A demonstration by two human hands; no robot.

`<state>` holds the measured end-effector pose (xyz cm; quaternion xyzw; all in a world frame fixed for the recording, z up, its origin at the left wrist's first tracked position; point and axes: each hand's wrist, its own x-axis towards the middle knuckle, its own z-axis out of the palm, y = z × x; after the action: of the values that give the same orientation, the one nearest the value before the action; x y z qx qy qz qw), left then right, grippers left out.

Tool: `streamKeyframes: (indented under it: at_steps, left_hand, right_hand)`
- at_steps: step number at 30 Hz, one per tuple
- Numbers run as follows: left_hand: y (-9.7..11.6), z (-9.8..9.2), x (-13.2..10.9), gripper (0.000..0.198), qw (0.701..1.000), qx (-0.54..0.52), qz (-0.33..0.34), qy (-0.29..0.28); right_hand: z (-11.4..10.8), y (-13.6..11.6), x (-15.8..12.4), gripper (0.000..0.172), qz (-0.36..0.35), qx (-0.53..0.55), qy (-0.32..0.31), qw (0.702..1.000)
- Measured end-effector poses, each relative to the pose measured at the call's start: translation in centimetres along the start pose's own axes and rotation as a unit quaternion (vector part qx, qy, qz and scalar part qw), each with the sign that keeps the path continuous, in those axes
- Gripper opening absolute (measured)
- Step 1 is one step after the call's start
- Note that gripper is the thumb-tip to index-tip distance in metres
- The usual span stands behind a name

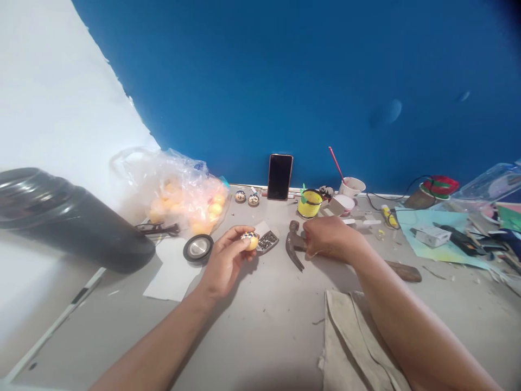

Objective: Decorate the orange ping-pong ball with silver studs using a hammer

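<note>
My left hand (226, 259) is closed round a small yellow ball (251, 239) with a dark patterned patch, held just above the grey table (260, 320). Right beside it lies a small tray of tiny metal bits (267, 241). My right hand (329, 237) rests curled on the table over the handle of a claw hammer (294, 248), close behind its head. The hammer's wooden handle (404, 271) runs out to the right under my forearm.
A large black cylinder (69, 217) lies at the left. Behind it sit a plastic bag of yellow balls (183, 195), a tape roll (198, 248), a phone (280, 176) against the blue wall, a yellow cup (309, 203), paper cups and clutter at right. A cloth (354, 342) lies near me.
</note>
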<state>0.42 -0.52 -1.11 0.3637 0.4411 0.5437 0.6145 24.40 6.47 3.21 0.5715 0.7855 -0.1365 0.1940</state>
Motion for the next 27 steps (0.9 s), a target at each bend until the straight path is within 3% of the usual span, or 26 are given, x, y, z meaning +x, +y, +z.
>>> streamKeyframes:
  at_steps: [4, 8, 14, 20, 24, 27]
  left_hand:
    - [0.1, 0.1, -0.1, 0.026, 1.0, 0.009, -0.018, 0.011]
    - [0.0, 0.0, 0.1, 0.033, 1.0, 0.018, -0.002, 0.009]
    - [-0.1, 0.0, 0.3, 0.049, 0.992, 0.115, 0.029, 0.036]
    - [0.0, 0.0, 0.2, 0.042, 0.978, 0.2, 0.033, 0.055]
    - [0.2, 0.2, -0.1, 0.044, 0.977, 0.205, 0.019, 0.051]
    - [0.4, 0.3, -0.3, 0.045, 0.977, 0.208, 0.006, 0.037]
  right_hand:
    - [0.2, -0.3, 0.4, 0.038, -0.01, -0.011, -0.044, 0.999]
    - [0.1, 0.1, 0.0, 0.032, -0.019, 0.0, -0.022, 1.0]
    - [-2.0, 0.9, -2.0, 0.027, -0.077, 0.098, 0.068, 0.99]
    - [-3.1, -2.1, -5.2, 0.037, -0.151, 0.23, 0.225, 0.935]
    - [-2.7, -4.0, -6.0, 0.033, -0.224, 0.22, 0.209, 0.926]
    - [-2.6, -4.4, -6.2, 0.03, -0.214, 0.198, 0.215, 0.932]
